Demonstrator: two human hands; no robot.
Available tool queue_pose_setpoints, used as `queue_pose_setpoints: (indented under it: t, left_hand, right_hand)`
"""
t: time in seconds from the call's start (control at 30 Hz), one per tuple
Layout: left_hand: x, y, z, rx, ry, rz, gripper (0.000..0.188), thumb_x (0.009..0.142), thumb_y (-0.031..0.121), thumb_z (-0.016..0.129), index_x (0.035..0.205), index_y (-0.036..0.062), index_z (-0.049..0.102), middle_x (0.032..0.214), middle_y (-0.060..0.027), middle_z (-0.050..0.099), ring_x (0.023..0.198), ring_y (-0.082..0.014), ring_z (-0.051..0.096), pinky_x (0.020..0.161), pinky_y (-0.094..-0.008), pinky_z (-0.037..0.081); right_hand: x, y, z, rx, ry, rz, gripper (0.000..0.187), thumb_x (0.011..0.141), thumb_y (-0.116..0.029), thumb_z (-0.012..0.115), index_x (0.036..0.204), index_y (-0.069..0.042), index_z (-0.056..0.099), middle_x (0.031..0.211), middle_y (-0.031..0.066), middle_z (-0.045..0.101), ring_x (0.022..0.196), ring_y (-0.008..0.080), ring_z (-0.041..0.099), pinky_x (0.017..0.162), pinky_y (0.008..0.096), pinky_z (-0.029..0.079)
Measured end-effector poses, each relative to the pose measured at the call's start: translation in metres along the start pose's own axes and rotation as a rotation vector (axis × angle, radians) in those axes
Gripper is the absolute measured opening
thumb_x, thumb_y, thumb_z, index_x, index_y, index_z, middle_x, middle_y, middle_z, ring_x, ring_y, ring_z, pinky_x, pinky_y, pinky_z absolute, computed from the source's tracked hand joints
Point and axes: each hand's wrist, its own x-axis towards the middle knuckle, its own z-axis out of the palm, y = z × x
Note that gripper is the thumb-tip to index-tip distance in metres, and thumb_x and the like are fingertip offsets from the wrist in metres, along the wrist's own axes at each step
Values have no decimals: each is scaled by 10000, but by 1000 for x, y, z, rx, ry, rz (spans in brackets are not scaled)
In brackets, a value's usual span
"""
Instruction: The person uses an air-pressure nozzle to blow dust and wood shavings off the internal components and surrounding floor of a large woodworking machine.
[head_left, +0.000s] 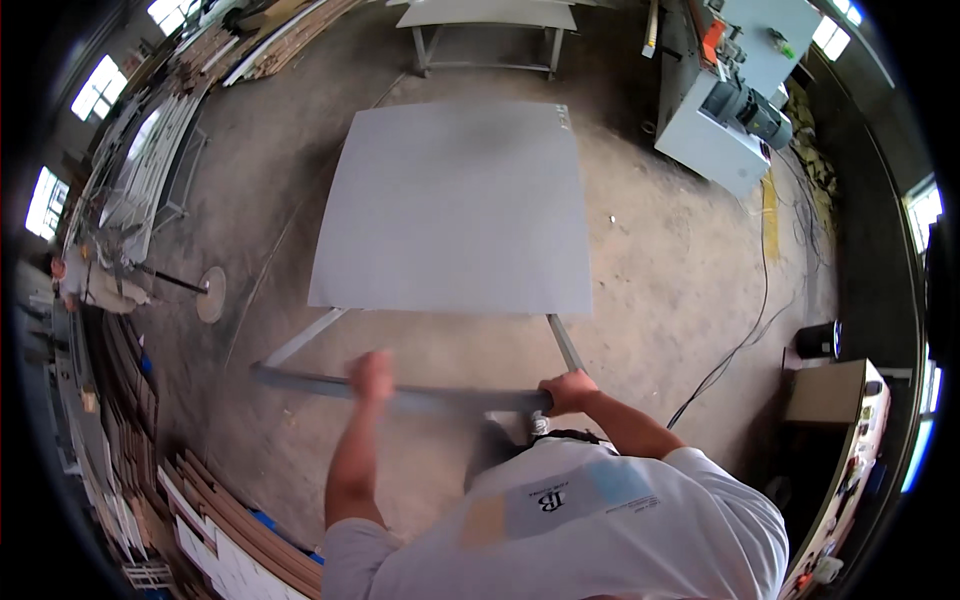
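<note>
A large pale grey sheet [455, 210] lies flat in front of me. From under its near edge a grey metal frame comes toward me, with a crossbar [460, 400] along its near side. My right hand [568, 390] is closed around the frame at the crossbar's right end. Farther left, my left hand [372, 378] is at the crossbar and overlaps it in the picture. Motion smears that hand, so its fingers and any hold on the bar cannot be made out.
A table [490, 14] stands beyond the sheet. Far right is a grey machine [715, 135] with a motor; cables [735, 350] cross the floor below it. Stacked boards [225, 530] lie at the near left. A co-worker [100, 288] is at the left beside a round-based stand [211, 295].
</note>
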Motion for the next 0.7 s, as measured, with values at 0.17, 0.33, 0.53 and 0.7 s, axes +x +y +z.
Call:
queue_pose_setpoints:
  t: [0.17,0.33,0.53,0.7]
  left_hand:
    - [-35,226,25,-175,-428,449,330,920,422,619,1039,117,656,979,-150,693,921,-373,656,783,-506,507]
    - [-21,315,55,149,-418,698,580,849,624,632,1215,175,626,1194,-65,676,1129,-272,619,1000,-502,394]
    - [86,335,74,331,-591,670,619,792,727,614,1106,196,662,1052,-69,713,962,-259,684,860,-510,472]
    - [145,337,71,326,-328,638,579,808,669,650,1122,184,670,1104,-74,696,1085,-283,617,991,-532,393]
  right_hand:
    - [34,5,-51,100,280,126,645,605,-601,829,1093,-205,685,998,42,723,997,291,672,882,431,512]
    - [-7,61,-70,184,785,237,489,701,-414,797,1105,-164,683,1069,46,710,1073,294,626,1013,438,441]
    - [-106,156,77,734,718,846,447,776,-410,761,1098,-112,672,1067,101,723,1006,326,681,874,434,541]
    - [-194,238,299,881,152,1080,424,778,-371,754,1007,-15,725,1064,223,712,1059,378,669,917,435,529]
